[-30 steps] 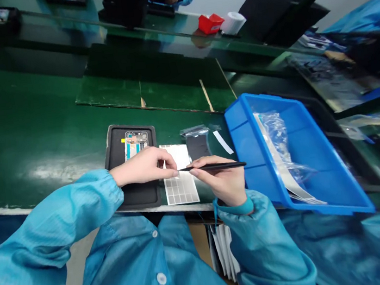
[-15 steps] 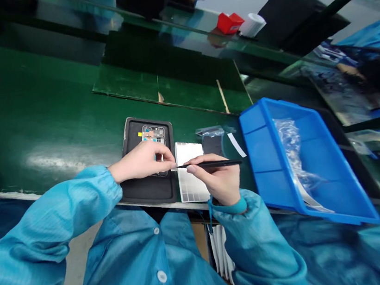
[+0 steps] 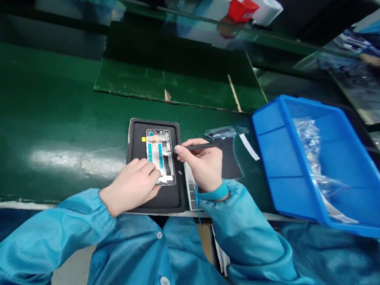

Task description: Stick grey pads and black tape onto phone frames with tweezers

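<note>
The opened phone lies on the black tray, toward its far part; its markings are too small to read. A yellow tab sits at its left edge. The left hand rests against the near left edge; whether its grip is closed cannot be told. The right hand has its grip clamped on a slim black tool, tip over the phone's right side. A gridded sheet lies right of the tray on the green surface. Farther right stands a blue bin. The label on the far red box is unreadable.
</note>
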A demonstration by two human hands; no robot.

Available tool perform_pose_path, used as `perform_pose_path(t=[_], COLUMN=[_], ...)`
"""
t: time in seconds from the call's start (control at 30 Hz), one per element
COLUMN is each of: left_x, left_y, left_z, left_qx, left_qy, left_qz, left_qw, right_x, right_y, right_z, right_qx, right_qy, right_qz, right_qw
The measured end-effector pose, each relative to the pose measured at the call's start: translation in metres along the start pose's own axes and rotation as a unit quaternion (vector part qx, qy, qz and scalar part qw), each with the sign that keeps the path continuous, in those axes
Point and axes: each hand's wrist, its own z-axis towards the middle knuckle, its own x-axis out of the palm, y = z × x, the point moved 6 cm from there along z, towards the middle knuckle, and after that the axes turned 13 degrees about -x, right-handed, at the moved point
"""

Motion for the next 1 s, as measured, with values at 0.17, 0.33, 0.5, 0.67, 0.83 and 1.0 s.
perform_pose_path(t=[0.17,0.33,0.5,0.67,0.83,1.0], left_x=[-0.001,-0.011,-0.009,-0.006,-0.007,-0.007], left_y=[-0.001,0.030,0.047,0.046,0.046,0.046], left_z=[-0.007,0.002,0.010,0.009,0.009,0.009], left_qx=[0.004,-0.072,-0.110,-0.103,-0.100,-0.098], left_qy=[-0.005,-0.045,-0.075,-0.082,-0.085,-0.081], left_qz=[-0.033,-0.033,-0.022,-0.023,-0.017,-0.016], left_qw=[0.999,0.996,0.991,0.991,0.991,0.992], right_x=[0.023,0.030,0.028,0.027,0.027,0.026], right_y=[-0.006,-0.006,-0.006,-0.008,-0.008,-0.009], right_z=[0.008,0.008,0.008,0.009,0.009,0.010], right_qx=[0.003,0.013,0.011,0.021,0.024,0.017], right_qy=[0.046,0.059,0.058,0.062,0.072,0.075], right_qz=[-0.003,-0.024,-0.040,-0.043,-0.049,-0.058], right_qw=[0.999,0.998,0.997,0.997,0.996,0.995])
